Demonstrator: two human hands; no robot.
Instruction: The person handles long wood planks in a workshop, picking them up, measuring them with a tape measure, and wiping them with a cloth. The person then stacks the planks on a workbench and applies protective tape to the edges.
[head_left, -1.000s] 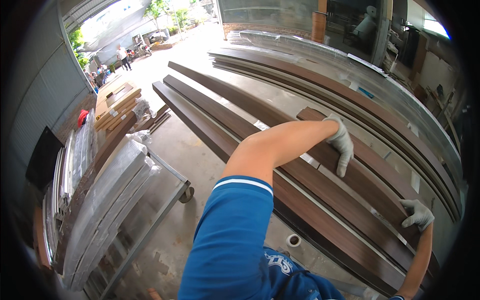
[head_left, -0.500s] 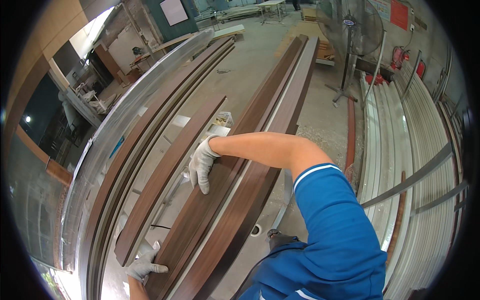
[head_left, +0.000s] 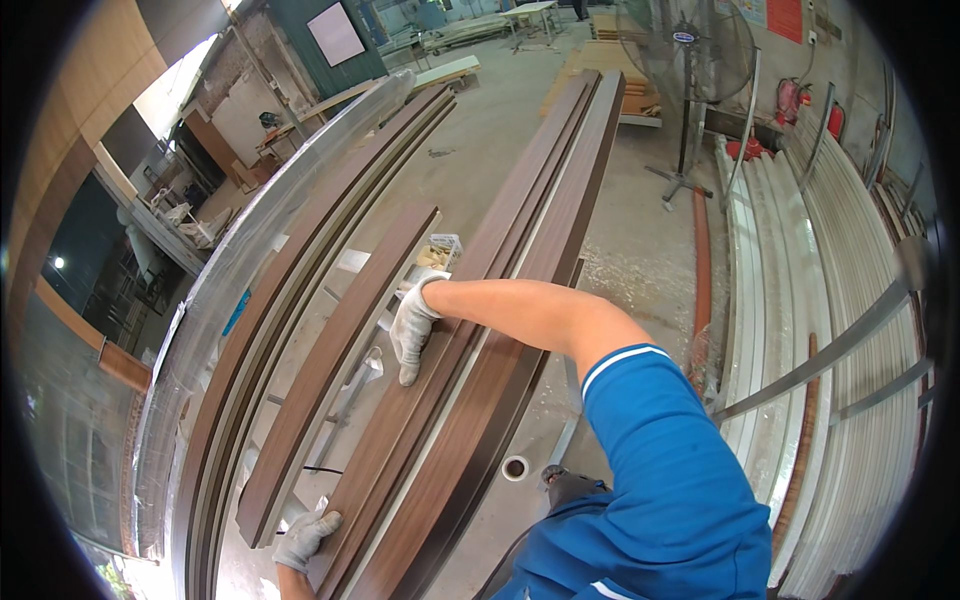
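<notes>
Both my hands wear pale grey work gloves. A long brown wood-grain profile with a lengthwise groove slants away from me. My right hand grips its left edge about midway along, fingers pointing down over the top face. Closer to me, my left hand holds the same edge with curled fingers; the undersides of both grips are hidden. Alongside to the right lies another brown profile, with a pale strip showing between the two. To the left, a shorter brown board lies apart from my hands.
More long brown profiles lie further left, beside a plastic-wrapped stack. A white basket shows between the boards. A standing fan is at the far right, with long pale profiles stacked nearer. A pipe end shows below.
My left hand has shifted slightly right and its fingers are more curled over the profile's edge. My right hand keeps its place on the profile. The whole view has shifted a little.
</notes>
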